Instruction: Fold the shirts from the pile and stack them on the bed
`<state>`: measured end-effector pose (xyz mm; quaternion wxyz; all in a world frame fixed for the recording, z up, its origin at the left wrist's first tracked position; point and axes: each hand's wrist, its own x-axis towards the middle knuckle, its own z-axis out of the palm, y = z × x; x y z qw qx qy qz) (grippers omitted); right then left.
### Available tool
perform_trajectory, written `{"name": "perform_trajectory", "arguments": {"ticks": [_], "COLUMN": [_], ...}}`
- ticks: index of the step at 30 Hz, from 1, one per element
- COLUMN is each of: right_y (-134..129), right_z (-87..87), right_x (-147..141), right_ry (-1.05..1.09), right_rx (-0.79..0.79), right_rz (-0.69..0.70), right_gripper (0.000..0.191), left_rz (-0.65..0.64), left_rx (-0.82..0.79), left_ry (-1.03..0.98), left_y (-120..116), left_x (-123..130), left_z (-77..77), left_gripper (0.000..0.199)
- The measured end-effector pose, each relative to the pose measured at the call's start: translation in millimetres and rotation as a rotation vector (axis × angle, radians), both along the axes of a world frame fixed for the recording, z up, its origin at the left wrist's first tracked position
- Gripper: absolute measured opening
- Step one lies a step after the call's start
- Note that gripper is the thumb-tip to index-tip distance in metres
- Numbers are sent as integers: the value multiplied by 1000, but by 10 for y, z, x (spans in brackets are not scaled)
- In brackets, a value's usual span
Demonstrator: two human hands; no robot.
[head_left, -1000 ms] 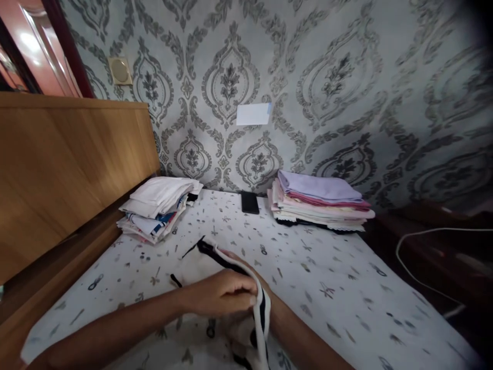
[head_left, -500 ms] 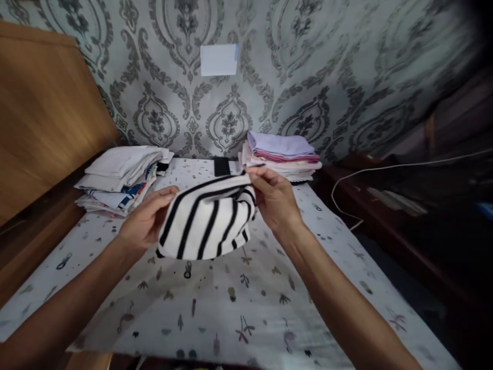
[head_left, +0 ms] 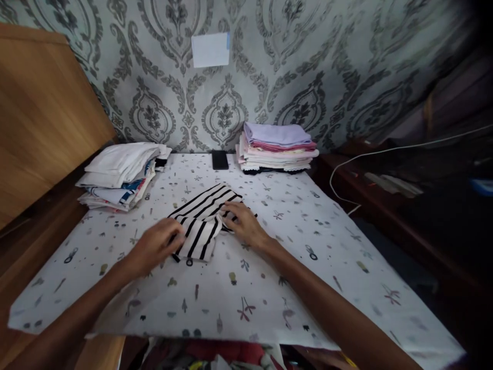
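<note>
The left hand (head_left: pixel 158 244) sits on the near side of the phone (head_left: pixel 220 160) and to its left, fingers curled toward the thumb at the edge of the striped cloth (head_left: pixel 206 216); from my remote feed I cannot tell whether it grips. The right hand (head_left: pixel 246 223), nearer to me than the phone and slightly right of it, has its fingers reaching over a puckered part, thumb a little apart; I cannot confirm a pinch.

I find the striped cloth on the tabletop (head_left: pixel 262 293), between the phone and my side, lying at a slant and partly doubled over. I record folded stacks either side of the phone: a white-topped pile (head_left: pixel 119 163) well to its left, a lilac-topped pile (head_left: pixel 277 134) just to its right.

I judge the step in hand to be laying out and straightening the cloth. In my assessment, the next move calls for freeing the pucker and squaring the edges with light fingertip pressure.
</note>
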<state>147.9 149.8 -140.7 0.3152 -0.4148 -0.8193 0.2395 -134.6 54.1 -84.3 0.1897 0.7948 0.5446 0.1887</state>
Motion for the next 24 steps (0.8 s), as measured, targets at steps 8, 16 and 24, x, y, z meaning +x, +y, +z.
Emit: {"name": "perform_trajectory", "arguments": {"ticks": [8,16,24], "right_y": [-141,-62,-354], "right_z": [-121,431,1581], "right_x": [253,471,416], "right_ry": [-278,-183,131], "right_rx": [201,366,467], "right_rz": [81,-224,-203], "right_gripper": [41,26,20], "left_rz": [-92,224,370], "left_rx": [79,37,233], "left_ry": [203,-378,-729], "left_y": [-75,109,179], "left_x": [238,-114,-177], "left_z": [-152,623,1475], "left_gripper": [25,29,18]}}
